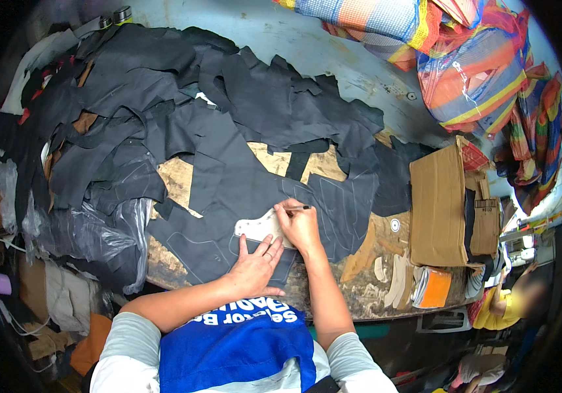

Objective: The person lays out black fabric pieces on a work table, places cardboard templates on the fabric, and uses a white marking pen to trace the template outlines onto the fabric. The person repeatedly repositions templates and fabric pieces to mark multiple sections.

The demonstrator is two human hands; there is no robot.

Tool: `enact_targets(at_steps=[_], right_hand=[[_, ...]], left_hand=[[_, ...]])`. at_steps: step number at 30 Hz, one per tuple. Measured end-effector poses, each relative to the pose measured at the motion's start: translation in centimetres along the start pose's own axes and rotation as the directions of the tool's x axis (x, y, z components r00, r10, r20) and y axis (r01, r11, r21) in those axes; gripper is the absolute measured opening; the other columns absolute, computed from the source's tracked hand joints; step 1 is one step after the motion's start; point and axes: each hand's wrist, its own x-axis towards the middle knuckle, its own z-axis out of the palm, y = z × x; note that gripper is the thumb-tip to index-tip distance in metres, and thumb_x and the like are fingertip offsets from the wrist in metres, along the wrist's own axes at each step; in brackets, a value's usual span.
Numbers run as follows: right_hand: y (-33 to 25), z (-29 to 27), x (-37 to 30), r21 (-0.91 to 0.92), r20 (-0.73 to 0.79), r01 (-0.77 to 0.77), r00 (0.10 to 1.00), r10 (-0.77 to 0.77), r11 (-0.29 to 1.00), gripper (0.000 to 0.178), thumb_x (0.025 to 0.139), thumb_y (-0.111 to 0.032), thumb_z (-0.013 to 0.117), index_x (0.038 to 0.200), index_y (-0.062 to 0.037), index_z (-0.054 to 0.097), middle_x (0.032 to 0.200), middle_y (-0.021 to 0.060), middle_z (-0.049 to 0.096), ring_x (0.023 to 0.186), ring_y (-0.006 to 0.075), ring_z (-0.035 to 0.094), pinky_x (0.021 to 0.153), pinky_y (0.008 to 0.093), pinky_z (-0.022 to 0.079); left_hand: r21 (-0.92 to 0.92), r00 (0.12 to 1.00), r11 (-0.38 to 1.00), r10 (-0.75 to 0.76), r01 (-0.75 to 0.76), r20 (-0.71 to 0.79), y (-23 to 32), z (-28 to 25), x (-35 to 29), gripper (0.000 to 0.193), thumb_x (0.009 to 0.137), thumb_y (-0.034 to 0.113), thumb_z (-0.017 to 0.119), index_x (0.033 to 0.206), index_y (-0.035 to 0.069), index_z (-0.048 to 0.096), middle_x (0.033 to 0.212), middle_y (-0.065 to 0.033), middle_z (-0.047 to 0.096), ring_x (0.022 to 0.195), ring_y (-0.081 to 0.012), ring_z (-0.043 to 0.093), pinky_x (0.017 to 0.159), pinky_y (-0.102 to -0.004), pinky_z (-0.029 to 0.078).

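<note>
A white pattern piece [253,228] with small holes lies flat on a sheet of black leather [219,170]. My left hand [255,268] rests on its lower edge with the fingers spread, pressing it down. In my right hand [300,230] a dark pen [300,207] is pinched between thumb and fingers, at the upper right edge of the pattern piece. Its tip is hidden by the fingers. Pale outlines are drawn on the leather left of my left hand and on the black pieces [343,203] to the right.
Black leather pieces [143,59] are heaped across the worn wooden table [366,281]. An open cardboard box [437,206] stands at the right, with pale pattern pieces [399,278] and an orange-covered pad [435,288] before it. Striped woven bags [474,78] hang at upper right. A person in yellow [494,311] is farther right.
</note>
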Motion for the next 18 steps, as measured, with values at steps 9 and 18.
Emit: enact_targets(at_steps=[9,18], right_hand=[[2.7,-2.1,-3.9,0.151,-0.172,-0.257,0.944,0.281,0.955,0.008,0.082,-0.004,0.062,0.080,0.0033,0.062,0.072,0.0146,0.065,0.061,0.0157,0.064,0.056,0.0283,0.050],[-1.5,-4.4,-8.5,-0.133,-0.035,-0.101,0.995,0.097,0.986,0.007,0.080,-0.005,0.065,0.081,0.0022,0.063,0.074,0.0154,0.064,0.068,0.0262,0.064,0.061,0.0317,0.049]], left_hand=[[0.041,1.000,0.999,0.001,-0.002,0.031,0.2,-0.4,0.2,0.101,0.071,0.066,0.057,0.138,-0.004,0.028,0.148,-0.0159,0.021,0.137,-0.0304,0.018,0.096,-0.0724,0.017],[-0.044,1.000,0.999,0.004,-0.005,-0.013,-0.4,-1.3,0.3,0.089,0.077,0.061,0.054,0.137,-0.002,0.033,0.143,-0.0164,0.032,0.132,-0.0306,0.028,0.097,-0.0693,0.021]])
